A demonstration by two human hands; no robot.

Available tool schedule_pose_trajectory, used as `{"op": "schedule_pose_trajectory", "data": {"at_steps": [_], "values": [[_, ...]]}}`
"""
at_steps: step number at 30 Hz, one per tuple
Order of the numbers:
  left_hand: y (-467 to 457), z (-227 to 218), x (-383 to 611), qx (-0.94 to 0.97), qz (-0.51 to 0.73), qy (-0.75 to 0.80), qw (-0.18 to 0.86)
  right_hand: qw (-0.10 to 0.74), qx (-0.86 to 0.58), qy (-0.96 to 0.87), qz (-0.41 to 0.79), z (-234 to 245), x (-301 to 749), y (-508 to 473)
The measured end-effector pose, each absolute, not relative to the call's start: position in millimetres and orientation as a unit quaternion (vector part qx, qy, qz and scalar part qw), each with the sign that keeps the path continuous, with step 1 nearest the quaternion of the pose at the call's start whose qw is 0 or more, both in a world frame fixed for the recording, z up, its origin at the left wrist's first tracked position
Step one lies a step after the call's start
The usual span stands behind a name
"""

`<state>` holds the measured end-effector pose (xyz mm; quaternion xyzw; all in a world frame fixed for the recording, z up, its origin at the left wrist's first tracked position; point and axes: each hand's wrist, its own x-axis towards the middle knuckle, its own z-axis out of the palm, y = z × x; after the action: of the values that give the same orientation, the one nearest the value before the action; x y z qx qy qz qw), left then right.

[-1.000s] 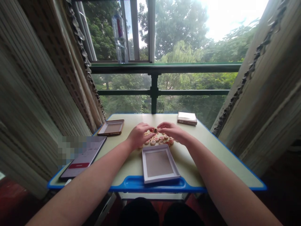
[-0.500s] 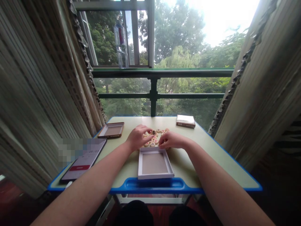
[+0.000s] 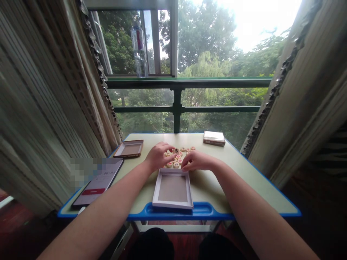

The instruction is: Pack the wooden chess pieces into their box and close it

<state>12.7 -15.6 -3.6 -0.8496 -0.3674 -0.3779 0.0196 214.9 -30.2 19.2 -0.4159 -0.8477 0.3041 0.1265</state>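
Several round wooden Chinese chess pieces [image 3: 176,164] lie bunched on the table between my two hands. My left hand [image 3: 159,156] is closed in a loose pinch at the left of the bunch. A tilted piece with dark writing [image 3: 176,151] shows between its thumb and index fingertip. My right hand [image 3: 195,161] has its fingers curled and pressed together, with the tips at the far right corner of the shallow white box tray [image 3: 154,196]. Its fingers and palm hide some pieces. The tray sits in front of the pieces, at the table's near edge.
On the pale, blue-edged table [image 3: 217,184], a brown box lid [image 3: 132,148] lies at the far left and a small boxed pack [image 3: 214,138] at the far right. A phone [image 3: 99,184] is beside my left forearm. Beyond stands a green railing [image 3: 189,83].
The white tray has turned, its near end swinging left while its far right corner stays by my right fingertips. My left hand and its piece have barely moved. The view has shifted slightly.
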Motion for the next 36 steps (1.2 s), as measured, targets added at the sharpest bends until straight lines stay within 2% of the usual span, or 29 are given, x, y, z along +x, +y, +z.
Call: {"op": "schedule_pose_trajectory", "data": {"at_steps": [13,17,24,36], "values": [[-16.4,-3.6,14.3,-0.856,-0.389,-0.342,-0.003,0.109,-0.404,-0.857,0.301,17.2,212.3,-29.6],[-19.4,-1.7,15.8,-0.859,-0.385,-0.336,-0.04,0.119,-0.441,-0.829,0.322,22.8,215.3,-31.2],[-27.1,1.0,20.6,-0.861,-0.374,-0.323,-0.118,0.206,-0.449,-0.815,0.302,38.2,225.8,-33.9],[-30.3,6.8,19.6,-0.855,-0.321,-0.335,-0.231,0.212,-0.423,-0.827,0.304,28.4,220.5,-32.7]]}}
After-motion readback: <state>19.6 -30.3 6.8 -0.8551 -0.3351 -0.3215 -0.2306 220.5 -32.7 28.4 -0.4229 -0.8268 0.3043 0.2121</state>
